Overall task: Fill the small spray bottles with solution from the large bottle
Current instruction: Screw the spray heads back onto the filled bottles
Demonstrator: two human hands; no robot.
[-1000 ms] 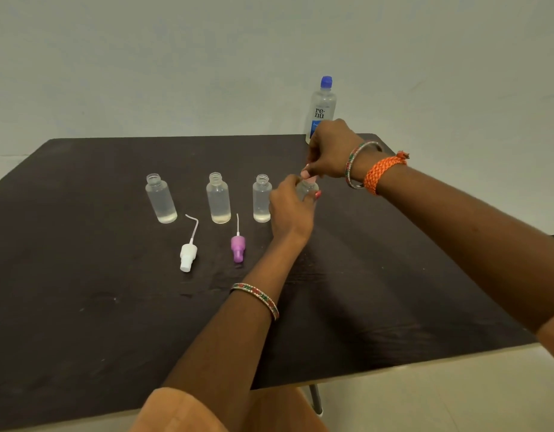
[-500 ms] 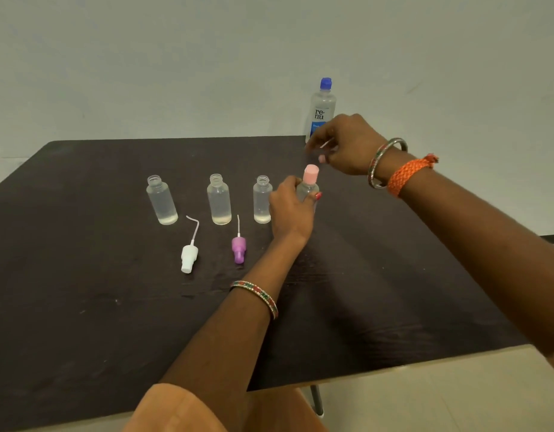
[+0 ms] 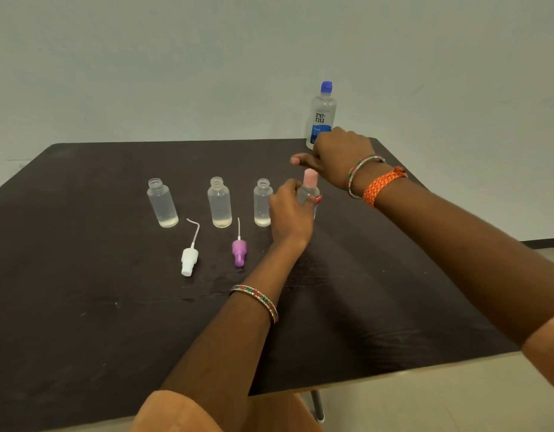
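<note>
Sleeve edge, peach-coloured (image 3: 176, 413), at bottom of view; second sleeve edge at right margin. Forearms reaching forward over dark counter (image 3: 82, 338); beaded bangle (image 3: 257, 299) on left wrist.

Mid-counter, lying flat: white spray pump (image 3: 188, 260) with curved dip tube, and just right of it purple spray pump (image 3: 239, 251) with straight tube. Both apart from the bottles, tubes pointing away from the person.

Beyond pumps, row of small clear spray bottles, upright, uncapped, each with a shallow layer of liquid at the base: leftmost bottle (image 3: 162, 203), middle bottle (image 3: 219, 203), third bottle (image 3: 262, 203). Third one just beside left hand, partly hidden by it.

Left hand (image 3: 289, 213) wrapped around fourth bottle (image 3: 307, 193), fingers curled round its body, red-painted nail showing at right side. Bottle upright on counter, pink pump cap (image 3: 310, 177) seated on its neck. Liquid level inside hidden by the hand.

Right hand (image 3: 338, 154) hovering just above and behind the pink cap, not touching it, thumb stretched out to the left, other fingers loosely bent, holding nothing visible. Bangle (image 3: 361, 173) and orange woven band (image 3: 383, 185) on right wrist.

Far edge of counter: large bottle (image 3: 322, 115), upright, blue cap on, "re-nu" label, base partly hidden behind right hand. Well apart from the small bottles. Plain pale wall (image 3: 176, 73) behind.
</note>
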